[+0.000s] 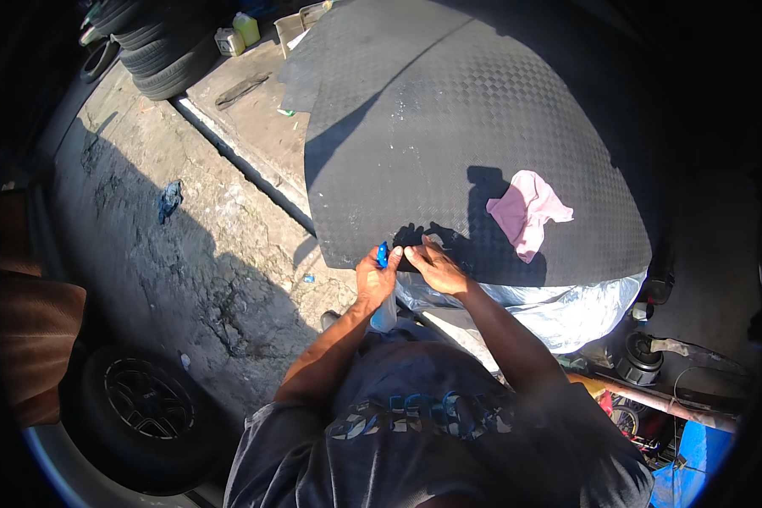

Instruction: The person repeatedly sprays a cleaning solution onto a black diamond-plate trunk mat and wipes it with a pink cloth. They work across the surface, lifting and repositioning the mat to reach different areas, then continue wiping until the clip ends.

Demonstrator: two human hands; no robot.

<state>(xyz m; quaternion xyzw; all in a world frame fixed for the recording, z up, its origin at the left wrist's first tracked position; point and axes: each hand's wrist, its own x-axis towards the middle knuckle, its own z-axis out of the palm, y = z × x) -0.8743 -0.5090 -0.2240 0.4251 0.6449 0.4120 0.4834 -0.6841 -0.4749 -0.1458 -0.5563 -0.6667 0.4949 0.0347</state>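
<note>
A spray bottle with a blue spray head (383,255) and a pale see-through body is in my left hand (372,279), with the fingers wrapped round its neck. My right hand (436,271) is at the near edge of a black checker-textured rubber mat (372,195). Its fingers stretch over the mat, and the thumb points toward my left thumb. Whether the right fingertips press on the mat is hard to make out. On the mat, to the right of my hands, lies a crumpled pink cloth (527,213).
Silvery plastic sheeting (559,317) shows under the mat's near edge. Stacked tyres (165,59) and jugs (245,30) stand at the far left. A wheel (148,394) lies at the near left. Cracked concrete (229,220) holds a blue rag (169,201). A black round part (639,360) sits at right.
</note>
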